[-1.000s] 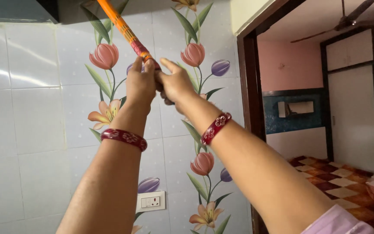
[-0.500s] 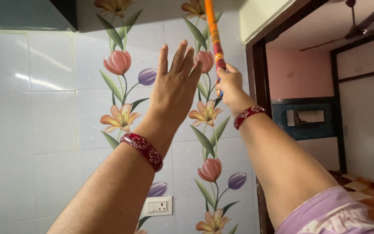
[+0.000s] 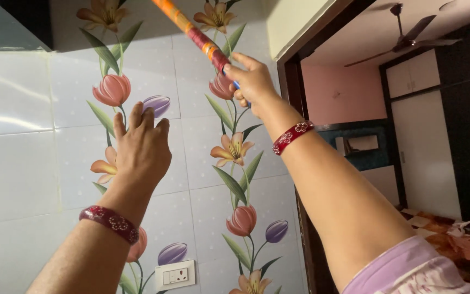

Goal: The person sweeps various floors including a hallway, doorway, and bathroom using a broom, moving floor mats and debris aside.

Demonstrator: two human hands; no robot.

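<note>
My right hand (image 3: 251, 81) is raised high and grips the lower end of an orange stick (image 3: 189, 27) with red bands. The stick slants up and to the left, out of the top of the view, so its far end is hidden. My left hand (image 3: 140, 147) is lower, held up in front of the white tiled wall (image 3: 23, 163) with its fingers apart and nothing in it. Both wrists wear dark red bangles.
The wall tiles carry painted flowers (image 3: 112, 90). A white switch and socket plate (image 3: 175, 275) sits low on the wall. A dark cabinet (image 3: 6, 24) hangs at top left. A dark door frame (image 3: 295, 98) on the right opens onto a room with a ceiling fan (image 3: 406, 38).
My left hand let go of the stick and has dropped lower, open. My right hand alone now holds the stick, which has tilted from nearly upright to slanting up-left.
</note>
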